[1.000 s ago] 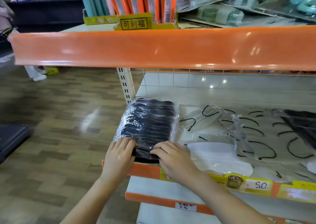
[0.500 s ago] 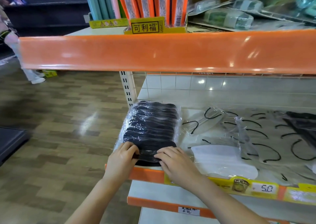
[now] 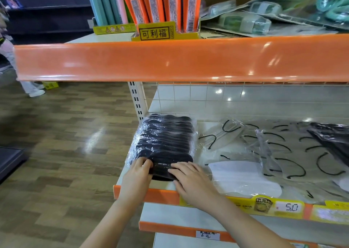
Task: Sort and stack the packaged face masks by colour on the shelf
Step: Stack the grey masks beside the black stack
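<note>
Black mask stack [image 3: 166, 143], centre: matt cloth under crinkly glossy clear film. White masks [image 3: 243, 177], lower right: matt, in the same shiny plastic. Shelf edge strip [image 3: 181, 58], top: glossy orange plastic. Floor [image 3: 62, 149], left: wood-look, semi-gloss. Upright post [image 3: 136, 100]: painted metal, slotted.

A yellow box [image 3: 164, 32] on the top shelf has big dark letters that read 可利福. A price tag [image 3: 290, 207] on the yellow strip at the front of the middle shelf says 5.0. A small white label [image 3: 207, 235] on the lower shelf edge is too blurry to read.
</note>
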A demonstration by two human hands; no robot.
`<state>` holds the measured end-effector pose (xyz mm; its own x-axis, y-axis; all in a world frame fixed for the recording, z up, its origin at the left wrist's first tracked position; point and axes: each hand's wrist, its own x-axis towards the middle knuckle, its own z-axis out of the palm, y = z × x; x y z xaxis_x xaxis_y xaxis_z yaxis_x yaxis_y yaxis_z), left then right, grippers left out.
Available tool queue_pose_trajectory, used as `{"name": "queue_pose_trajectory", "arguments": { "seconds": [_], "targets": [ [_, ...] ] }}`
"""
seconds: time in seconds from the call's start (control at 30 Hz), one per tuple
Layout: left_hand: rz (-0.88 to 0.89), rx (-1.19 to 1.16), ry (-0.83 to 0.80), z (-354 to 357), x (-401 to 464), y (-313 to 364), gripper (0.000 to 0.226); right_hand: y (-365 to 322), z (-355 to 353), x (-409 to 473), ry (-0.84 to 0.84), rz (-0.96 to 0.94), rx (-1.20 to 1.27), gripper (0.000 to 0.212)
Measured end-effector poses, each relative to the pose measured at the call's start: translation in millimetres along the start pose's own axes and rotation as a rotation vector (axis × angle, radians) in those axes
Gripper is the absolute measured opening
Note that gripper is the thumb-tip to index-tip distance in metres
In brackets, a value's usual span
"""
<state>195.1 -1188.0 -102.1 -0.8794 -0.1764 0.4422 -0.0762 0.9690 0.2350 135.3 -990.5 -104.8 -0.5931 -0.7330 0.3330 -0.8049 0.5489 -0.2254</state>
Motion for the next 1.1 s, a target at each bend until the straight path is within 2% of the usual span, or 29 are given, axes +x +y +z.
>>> {"name": "queue_pose_trajectory", "arguments": {
  "seconds": [0.2,0.33,0.47,0.67,0.97,1.1],
  "targets": [
    [0.063,-0.026,0.087,3.0,-5.9,-7.6,0.034,1.0,-4.5,-0.1,-0.094,-0.031,0.112,0.056],
    [0.066,-0.016,0.126,2.0,-9.5,-11.2,0.037,0.5,-8.4,-4.3,-0.025,-0.059,0.181,0.042],
    [0.109,0.08,0.134,-6.6,-14.1,-12.8,0.019,-1.1,-8.6,-5.9,0.032,-0.069,0.161,0.029],
    [0.218,0.054,0.044,-2.0,-20.3,-4.3,0.038,-3.7,-7.2,-5.3,0.076,-0.094,0.082,0.028],
    [0.098,0.071,0.063,8.2,-22.0,38.5,0.03,-3.8,-6.4,-4.3,0.076,-0.058,0.111,0.026],
    [0.033,0.119,0.064,9.6,-16.3,46.5,0.029,-4.7,-10.6,-2.9,0.063,-0.022,0.189,0.032]
  ]
}}
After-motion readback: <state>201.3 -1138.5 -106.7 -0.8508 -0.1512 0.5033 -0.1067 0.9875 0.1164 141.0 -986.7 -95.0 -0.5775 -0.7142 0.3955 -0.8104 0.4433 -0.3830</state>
